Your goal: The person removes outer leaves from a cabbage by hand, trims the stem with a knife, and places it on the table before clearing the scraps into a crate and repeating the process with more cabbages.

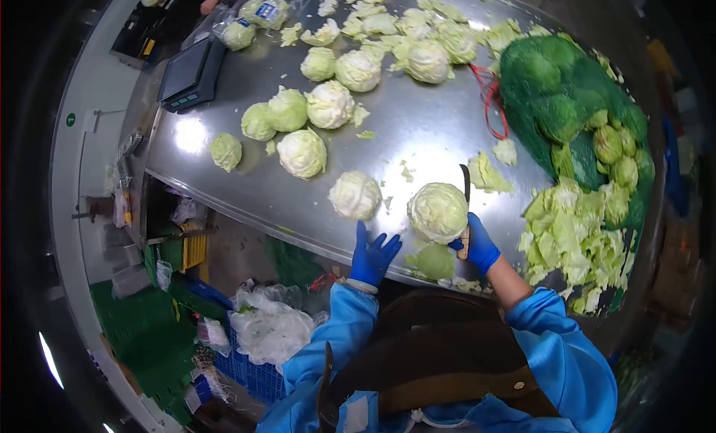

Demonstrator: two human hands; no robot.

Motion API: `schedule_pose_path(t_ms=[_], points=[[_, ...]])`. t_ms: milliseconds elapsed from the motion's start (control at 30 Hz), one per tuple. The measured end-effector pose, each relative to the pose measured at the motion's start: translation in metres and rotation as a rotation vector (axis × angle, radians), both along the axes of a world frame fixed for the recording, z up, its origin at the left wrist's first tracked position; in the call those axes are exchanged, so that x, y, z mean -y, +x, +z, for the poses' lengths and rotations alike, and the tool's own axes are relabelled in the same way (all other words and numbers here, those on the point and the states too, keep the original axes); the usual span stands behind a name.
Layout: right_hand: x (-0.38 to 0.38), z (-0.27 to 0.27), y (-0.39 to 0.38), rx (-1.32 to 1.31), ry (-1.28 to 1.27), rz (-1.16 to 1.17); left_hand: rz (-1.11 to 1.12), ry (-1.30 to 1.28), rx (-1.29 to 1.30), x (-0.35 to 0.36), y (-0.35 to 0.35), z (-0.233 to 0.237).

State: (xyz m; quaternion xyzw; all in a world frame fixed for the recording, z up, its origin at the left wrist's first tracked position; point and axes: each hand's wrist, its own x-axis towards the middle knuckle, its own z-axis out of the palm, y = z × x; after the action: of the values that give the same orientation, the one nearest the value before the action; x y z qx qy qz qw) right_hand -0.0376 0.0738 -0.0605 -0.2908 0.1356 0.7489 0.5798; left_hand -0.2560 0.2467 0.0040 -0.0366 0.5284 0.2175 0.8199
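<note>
My left hand [374, 255], in a blue glove, has its fingers spread at the table's front edge, just below a pale cabbage [355, 195], and holds nothing. In my right hand [479, 244], also gloved in blue, is the wooden handle of a knife [466, 185]; its dark, curved blade points away from me. Left of the blade, close to my right hand, sits a larger cabbage [438, 213]. A loose green leaf [433, 261] lies in front of that cabbage at the edge.
Several cabbages [302, 154] stand on the metal table [261, 199] further left and back. A scale [191, 73] is at the back left. On the right are a green net bag [552, 90] of cabbages and a leaf pile [570, 235]. Another person's hand [210, 4] shows at the top left.
</note>
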Motion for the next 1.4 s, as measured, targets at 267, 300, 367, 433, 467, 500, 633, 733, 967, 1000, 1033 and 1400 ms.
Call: schedule_pose_path(t_ms=[267, 300, 367, 433, 467, 500, 633, 733, 967, 1000, 1033, 1400], points=[[-0.139, -0.009, 0.013, 0.272, -0.144, -0.074, 0.207, 0.170, 0.397, -0.087, 0.018, -0.040], [-0.154, -0.012, 0.013, 0.288, -0.147, -0.087, 0.200, 0.186, 0.428, -0.094, 0.015, -0.044], [-0.182, -0.014, 0.009, 0.312, -0.158, -0.115, 0.177, 0.216, 0.442, -0.117, 0.011, -0.040], [-0.212, -0.016, 0.001, 0.342, -0.176, -0.160, 0.144, 0.224, 0.459, -0.143, 0.008, -0.033], [-0.225, -0.016, -0.002, 0.355, -0.185, -0.184, 0.122, 0.216, 0.468, -0.157, 0.007, -0.032], [-0.237, -0.016, -0.002, 0.376, -0.211, -0.183, 0.122, 0.204, 0.430, -0.170, 0.006, -0.035], [-0.284, -0.006, -0.010, 0.448, -0.219, -0.274, 0.053, 0.398, 0.344, -0.228, 0.022, -0.018], [-0.314, 0.030, -0.004, 0.395, -0.123, -0.179, 0.057, 0.407, 0.392, -0.275, 0.041, -0.013], [-0.425, 0.033, 0.009, 0.838, -0.083, -0.347, -0.003, 0.449, 0.316, -0.385, 0.085, -0.038], [-0.438, 0.036, 0.012, 0.884, -0.065, -0.347, 0.006, 0.470, 0.316, -0.397, 0.093, -0.036], [-0.450, 0.040, 0.014, 0.865, -0.029, -0.394, -0.033, 0.583, 0.278, -0.410, 0.098, -0.040], [-0.377, 0.056, 0.173, 1.839, -0.131, -0.787, 0.011, 0.557, -0.008, -0.397, 0.107, -0.050]])
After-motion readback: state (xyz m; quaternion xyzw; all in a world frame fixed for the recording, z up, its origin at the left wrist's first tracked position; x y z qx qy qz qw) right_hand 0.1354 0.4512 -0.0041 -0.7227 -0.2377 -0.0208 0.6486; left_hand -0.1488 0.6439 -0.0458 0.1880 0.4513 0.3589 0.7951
